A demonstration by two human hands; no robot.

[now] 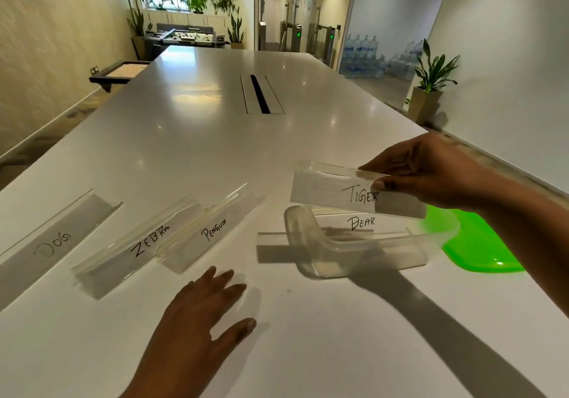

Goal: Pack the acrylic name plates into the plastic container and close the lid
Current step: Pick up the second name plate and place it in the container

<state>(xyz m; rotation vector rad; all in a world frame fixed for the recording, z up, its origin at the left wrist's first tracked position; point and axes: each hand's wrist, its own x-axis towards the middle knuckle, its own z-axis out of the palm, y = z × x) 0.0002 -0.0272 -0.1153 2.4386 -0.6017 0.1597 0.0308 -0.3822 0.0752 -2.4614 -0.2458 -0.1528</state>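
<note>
My right hand grips the TIGER name plate by its top edge and holds it just above the clear plastic container. The BEAR plate lies in the container and sticks out past its left side. Three plates lie on the white table to the left: PENGUIN, ZEBRA and DOG. My left hand hovers low over the table in front of the PENGUIN plate, fingers spread, holding nothing. The green lid lies to the right of the container, partly hidden by my right arm.
A cable slot runs along the table's middle, far from the plates. A potted plant stands beyond the table's right edge. The floor drops away past the left edge.
</note>
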